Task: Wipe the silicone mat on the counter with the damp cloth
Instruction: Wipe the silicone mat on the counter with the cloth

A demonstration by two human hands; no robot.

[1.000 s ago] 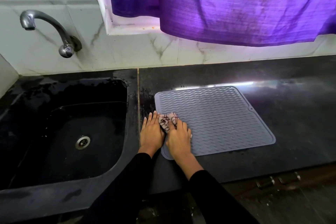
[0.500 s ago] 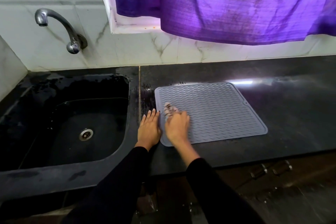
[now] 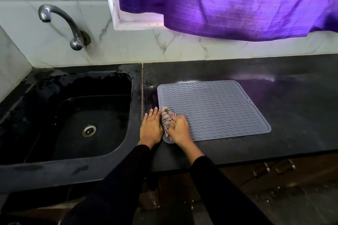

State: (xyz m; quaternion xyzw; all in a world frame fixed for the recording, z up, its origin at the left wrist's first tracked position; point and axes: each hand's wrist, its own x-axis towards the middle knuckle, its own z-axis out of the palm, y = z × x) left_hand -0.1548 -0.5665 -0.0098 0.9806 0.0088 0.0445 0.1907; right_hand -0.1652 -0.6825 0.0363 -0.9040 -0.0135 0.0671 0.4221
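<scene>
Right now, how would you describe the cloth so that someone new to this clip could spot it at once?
Start at the black sink and go right to the grey ribbed mat on the dark counter. At the mat's near left corner, the cloth is bunched under the right hand. It is the only pale thing there, with dark checked lines.

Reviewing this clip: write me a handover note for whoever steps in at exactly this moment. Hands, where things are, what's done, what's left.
Left hand: flat and open on the black stone counter, at the mat's left edge, not holding anything.
Right hand: closed on the bunched checked cloth, pressing it on the mat's near-left corner.
Grey wavy-ribbed silicone mat: flat on the counter, right of the black sink.
Done: wiping is under way at the near-left corner; how much is clean cannot be told.
Left: probably the middle, far and right parts.
</scene>
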